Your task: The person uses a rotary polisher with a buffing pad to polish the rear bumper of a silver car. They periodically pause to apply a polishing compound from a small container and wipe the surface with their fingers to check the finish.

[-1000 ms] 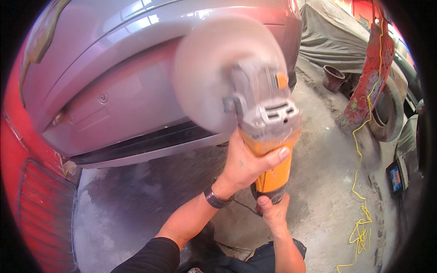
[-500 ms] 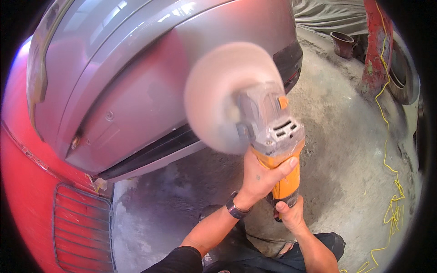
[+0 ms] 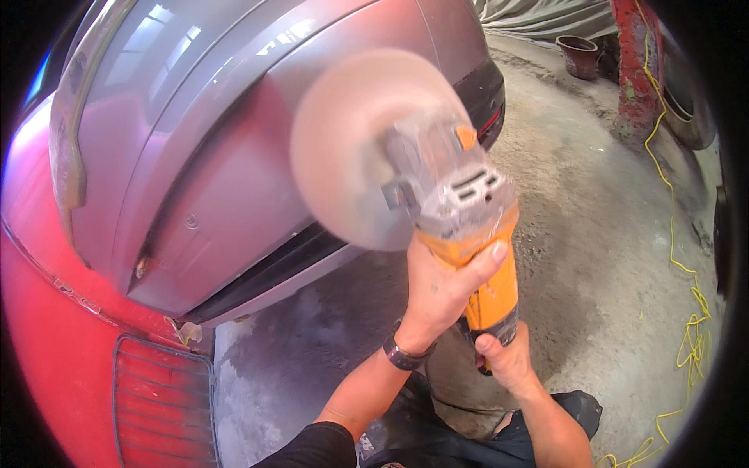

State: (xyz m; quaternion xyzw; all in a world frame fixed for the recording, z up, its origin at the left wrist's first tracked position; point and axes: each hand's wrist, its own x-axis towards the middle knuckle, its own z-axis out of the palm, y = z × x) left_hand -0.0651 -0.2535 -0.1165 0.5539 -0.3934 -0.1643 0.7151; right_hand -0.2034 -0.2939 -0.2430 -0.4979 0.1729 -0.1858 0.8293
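Observation:
Both my hands hold an orange and grey power polisher with a large, round, pale pinkish pad at its head. The pad is blurred, as if spinning. It lies over the rear of a silver-grey car; full contact with the paint cannot be made out. My left hand, with a dark band at the wrist, wraps round the front of the orange body just behind the grey head. Lower down, my right hand grips the dark rear end of the handle.
A red car panel and a dark metal rack stand at the left. A yellow cord trails over the concrete floor at the right. A pot, a red post and a tyre are at the far right.
The polisher has shifted a little left and upward in the picture, its pad further left over the car. The view has tilted slightly. Both hands keep their grip.

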